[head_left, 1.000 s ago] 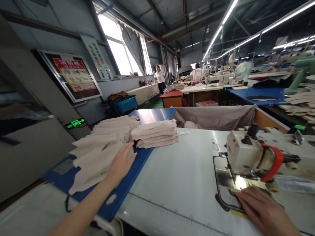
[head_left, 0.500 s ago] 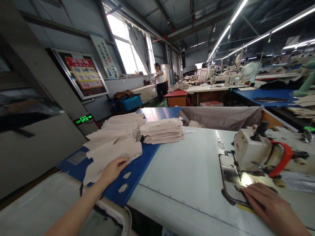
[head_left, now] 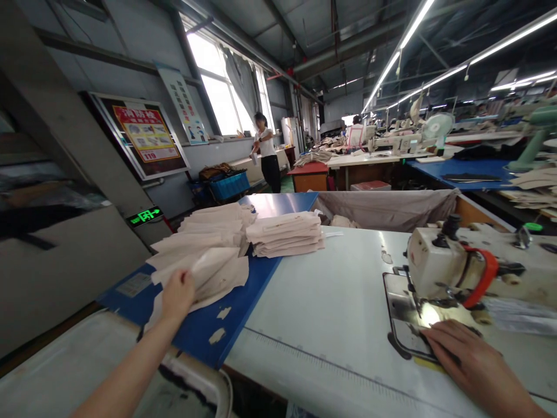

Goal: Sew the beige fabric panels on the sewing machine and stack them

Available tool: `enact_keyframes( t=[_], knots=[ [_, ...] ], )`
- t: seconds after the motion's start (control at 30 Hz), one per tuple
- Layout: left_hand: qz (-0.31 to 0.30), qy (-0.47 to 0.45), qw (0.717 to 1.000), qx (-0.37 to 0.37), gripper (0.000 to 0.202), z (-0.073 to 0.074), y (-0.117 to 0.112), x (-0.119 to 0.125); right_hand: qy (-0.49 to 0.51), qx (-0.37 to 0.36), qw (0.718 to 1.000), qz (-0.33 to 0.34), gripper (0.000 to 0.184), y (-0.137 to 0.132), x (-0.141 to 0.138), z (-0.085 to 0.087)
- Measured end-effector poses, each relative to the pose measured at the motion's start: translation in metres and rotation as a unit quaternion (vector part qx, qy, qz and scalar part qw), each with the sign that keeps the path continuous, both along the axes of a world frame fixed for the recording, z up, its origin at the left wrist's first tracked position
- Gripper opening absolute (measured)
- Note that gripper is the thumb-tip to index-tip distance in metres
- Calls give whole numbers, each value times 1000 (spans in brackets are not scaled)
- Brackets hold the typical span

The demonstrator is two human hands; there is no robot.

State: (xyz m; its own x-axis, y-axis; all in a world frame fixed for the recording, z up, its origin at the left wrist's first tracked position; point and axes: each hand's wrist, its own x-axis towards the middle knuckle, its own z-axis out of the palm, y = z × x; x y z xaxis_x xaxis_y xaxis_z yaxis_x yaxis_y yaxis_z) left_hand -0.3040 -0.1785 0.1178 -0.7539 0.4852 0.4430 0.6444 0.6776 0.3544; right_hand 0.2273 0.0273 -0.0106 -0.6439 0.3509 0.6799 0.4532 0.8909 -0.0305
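My left hand [head_left: 178,297], its fingers closed in a pinch, holds the edge of a beige fabric piece [head_left: 217,274] that is lifted and bent. Under and behind it lies a loose, fanned pile of beige fabric pieces [head_left: 209,224] on the blue table part. To the right of that sits a neater stack of beige pieces [head_left: 285,233]. My right hand [head_left: 467,357] rests at the metal plate [head_left: 398,307] of the sewing machine [head_left: 435,261], below its lit needle area. Its thumb and fingers come together at the tips; what they hold, if anything, is hidden.
The pale worktable [head_left: 313,313] has a printed ruler along its front edge. Behind it hangs a cloth-lined bin [head_left: 387,209]. A person [head_left: 266,154] stands near the windows, beyond a blue crate [head_left: 230,184]. At lower left is a pale, worn surface [head_left: 65,371].
My left hand has drawn back toward the left, lifting and bending the top fabric piece. My right hand stays at the machine plate. The person by the windows has come nearer.
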Motion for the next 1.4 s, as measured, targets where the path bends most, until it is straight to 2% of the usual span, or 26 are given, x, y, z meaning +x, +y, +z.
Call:
enact_keyframes(
  t=[0.07,0.1,0.2,0.27,0.33,0.37,0.43,0.53,0.6,0.67,0.73,0.83,0.9,1.0,1.13,1.27,1.4],
  knots=[
    [62,49,995,58,51,19,-5,6,-1,-1,1000,-1,34,0,-1,0],
    [73,81,990,87,50,30,-8,10,-2,-1,1000,-3,33,-1,-1,1],
    [32,189,972,136,49,56,-11,27,1,7,1000,-7,34,-2,-3,2],
    [-29,227,965,124,44,58,-7,45,-1,7,1000,-10,35,-3,-4,3],
    [-129,249,957,73,35,40,1,71,-2,-4,1000,-8,35,-3,-5,4],
    [-199,273,940,41,33,23,5,87,-3,-12,1000,-6,35,-3,-5,4],
    [-340,296,891,-46,37,-18,15,126,-2,-29,1000,-2,34,-4,-6,5],
    [-446,269,844,-126,47,-80,27,188,-37,-85,996,2,31,-9,-6,12],
    [-504,265,813,-121,44,-104,31,222,-75,-140,987,2,29,-16,-3,20],
    [-551,254,789,-94,36,-109,36,243,-83,-169,982,5,27,-24,1,28],
    [-582,223,779,-70,31,-105,44,249,-84,-185,979,3,24,-30,9,31],
    [-585,153,795,-55,32,-97,68,244,-52,-196,979,-25,21,-34,25,30],
    [-576,121,805,-71,36,-96,86,242,-25,-204,977,-59,21,-31,38,28],
    [-579,118,792,-151,48,-101,106,248,4,-207,967,-149,20,-14,60,32],
    [-578,136,769,-238,53,-107,121,265,-4,-210,932,-294,22,23,85,42],
    [-574,151,768,-240,52,-108,132,277,-35,-223,915,-336,13,48,93,43],
    [-581,165,764,-228,50,-110,140,280,-64,-231,902,-359,10,57,89,38]
  ],
)
